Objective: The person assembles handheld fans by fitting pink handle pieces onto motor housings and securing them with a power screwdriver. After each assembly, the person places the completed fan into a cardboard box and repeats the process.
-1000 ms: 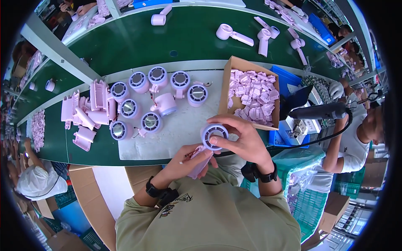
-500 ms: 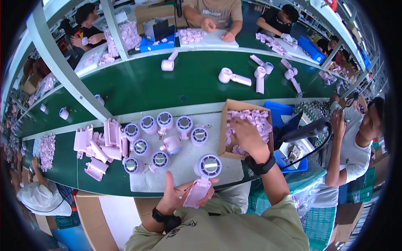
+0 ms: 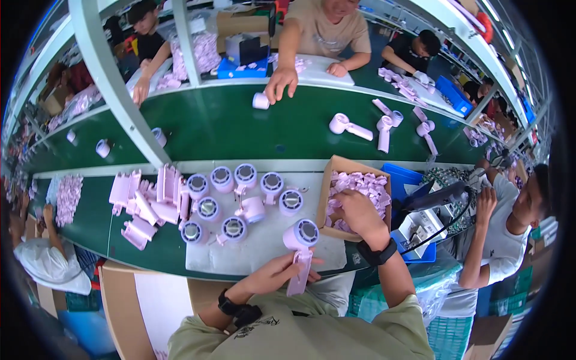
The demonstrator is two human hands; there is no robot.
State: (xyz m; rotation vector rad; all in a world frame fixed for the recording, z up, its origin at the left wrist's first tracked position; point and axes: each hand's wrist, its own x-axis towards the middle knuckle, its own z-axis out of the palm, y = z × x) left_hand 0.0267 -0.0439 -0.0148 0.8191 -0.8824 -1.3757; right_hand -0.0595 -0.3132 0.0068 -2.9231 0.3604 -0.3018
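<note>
My left hand (image 3: 271, 275) is closed around the handle of a pink handheld fan (image 3: 299, 270), in front of my body at the near table edge. The fan's round head (image 3: 301, 234) points up and away, its dark grille facing upward. My right hand (image 3: 360, 215) is inside a cardboard box (image 3: 338, 233) of small pink plastic pieces (image 3: 367, 187). Its fingers are curled down among them, and what they grip is hidden. Left of the box, several fan heads (image 3: 233, 228) stand on a white mat (image 3: 207, 258). Pink handle shells (image 3: 157, 204) lie piled beyond them.
A blue bin (image 3: 429, 252) with white boxes is right of the cardboard box, under a dark tool (image 3: 441, 197). Across the green belt (image 3: 210, 129), a co-worker's hand (image 3: 282, 84) touches a fan part (image 3: 261, 101). A metal post (image 3: 120, 102) rises at left.
My left hand has turned the fan, so its handle now shows edge-on instead of its hollow side. My right hand stays in the box. The co-worker opposite has reached onto the belt.
</note>
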